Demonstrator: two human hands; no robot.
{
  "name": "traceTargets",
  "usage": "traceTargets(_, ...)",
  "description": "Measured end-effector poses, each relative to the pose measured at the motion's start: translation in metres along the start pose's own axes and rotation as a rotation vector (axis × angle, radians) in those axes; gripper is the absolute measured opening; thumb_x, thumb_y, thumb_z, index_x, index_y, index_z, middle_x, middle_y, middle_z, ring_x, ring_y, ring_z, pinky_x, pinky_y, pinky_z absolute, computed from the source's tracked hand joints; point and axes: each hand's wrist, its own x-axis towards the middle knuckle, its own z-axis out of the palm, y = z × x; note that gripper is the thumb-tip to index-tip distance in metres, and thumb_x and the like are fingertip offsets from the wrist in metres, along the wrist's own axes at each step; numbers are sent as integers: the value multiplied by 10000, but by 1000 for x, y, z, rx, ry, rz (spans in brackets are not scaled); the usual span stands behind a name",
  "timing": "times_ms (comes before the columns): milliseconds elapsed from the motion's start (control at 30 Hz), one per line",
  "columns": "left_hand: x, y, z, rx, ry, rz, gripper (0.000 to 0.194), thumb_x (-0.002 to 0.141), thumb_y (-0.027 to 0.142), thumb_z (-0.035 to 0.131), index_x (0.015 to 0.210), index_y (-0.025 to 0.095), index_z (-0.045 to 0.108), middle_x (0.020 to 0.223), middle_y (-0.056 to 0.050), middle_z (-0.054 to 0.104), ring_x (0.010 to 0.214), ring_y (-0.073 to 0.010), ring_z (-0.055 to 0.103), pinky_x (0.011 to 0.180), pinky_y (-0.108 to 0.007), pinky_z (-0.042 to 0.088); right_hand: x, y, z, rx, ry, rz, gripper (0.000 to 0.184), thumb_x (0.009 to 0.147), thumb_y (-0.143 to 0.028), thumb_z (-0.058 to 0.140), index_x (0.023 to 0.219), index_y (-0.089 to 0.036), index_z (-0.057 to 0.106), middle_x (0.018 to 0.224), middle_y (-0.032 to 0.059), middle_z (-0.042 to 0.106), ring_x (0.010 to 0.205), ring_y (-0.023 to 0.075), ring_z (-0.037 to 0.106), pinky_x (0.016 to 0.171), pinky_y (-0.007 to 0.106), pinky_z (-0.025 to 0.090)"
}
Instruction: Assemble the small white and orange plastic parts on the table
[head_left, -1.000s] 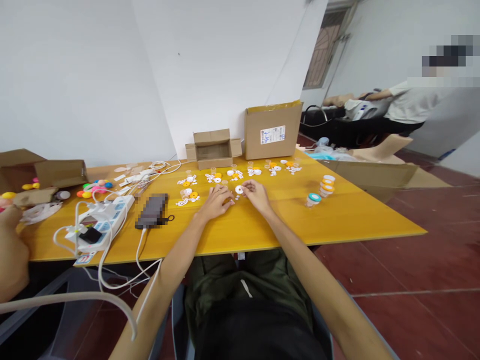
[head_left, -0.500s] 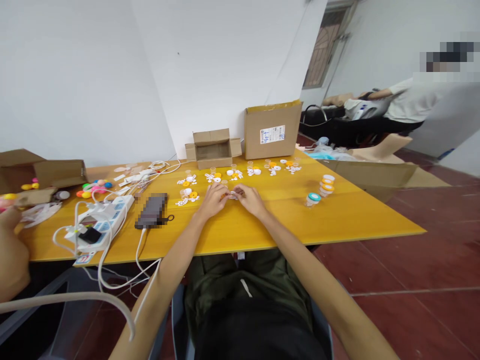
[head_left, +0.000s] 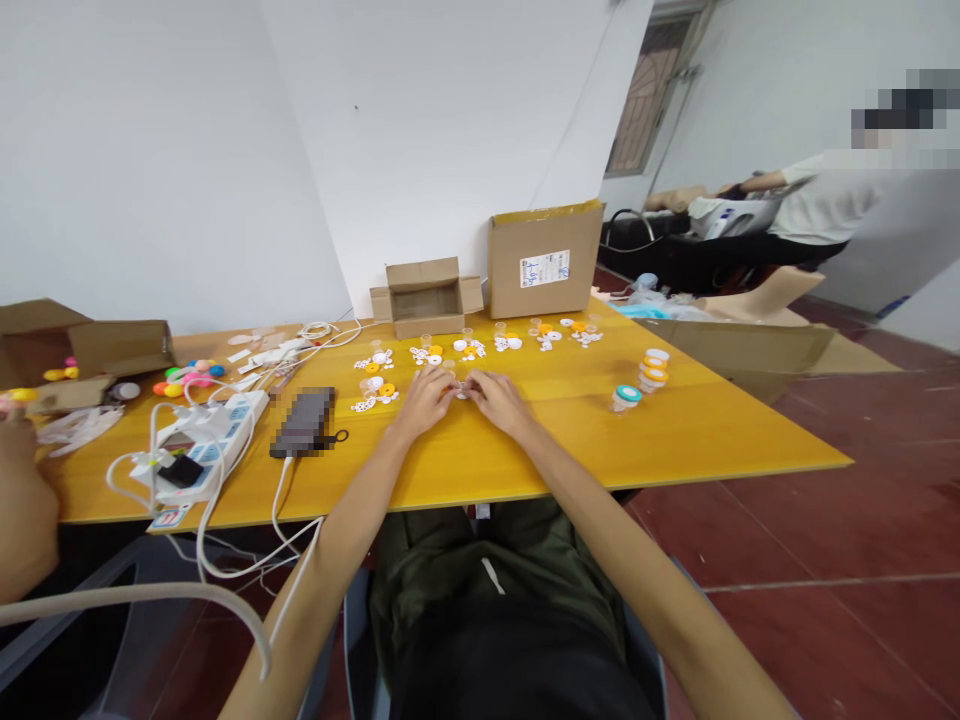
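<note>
My left hand [head_left: 426, 396] and my right hand [head_left: 496, 399] rest on the yellow table [head_left: 675, 430], fingertips meeting over a small white plastic part [head_left: 463, 389]. Both hands pinch this part, and most of it is hidden by the fingers. Just beyond the hands lie rows of small white and orange parts [head_left: 471, 348] with tiny clear cups. To the left of my left hand sits another group of white and orange parts [head_left: 377, 393].
Small jars with orange and teal lids [head_left: 643, 380] stand at right. Two cardboard boxes [head_left: 545, 258] sit by the wall. A power strip [head_left: 206, 440], cables and a dark device [head_left: 304, 421] lie at left. Another person's arm [head_left: 26, 500] is at far left; a person stands back right.
My right hand brought the white ring it held up toward my left hand. Both hands then closed together over it and shifted slightly left and farther from me.
</note>
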Motion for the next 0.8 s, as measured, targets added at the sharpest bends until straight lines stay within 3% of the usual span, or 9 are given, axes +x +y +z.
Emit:
traceTargets(467, -1, -11, 7, -1, 75, 112, 158, 989, 256, 552, 948, 241, 704, 935, -44, 706, 985, -236, 591, 907, -377, 454, -1, -3, -1, -133, -50, -51, 112, 919, -193, 668, 955, -256, 752, 963, 58, 746, 958, 225, 679, 825, 338, 493)
traceTargets(800, 0, -8, 5, 3, 63, 85, 154, 989, 235, 542, 951, 232, 691, 937, -48, 702, 990, -236, 589, 910, -374, 452, -3, 0, 2, -86, -53, -94, 172, 915, -205, 666, 1032, -286, 763, 1068, 61, 736, 1024, 227, 675, 886, 353, 513)
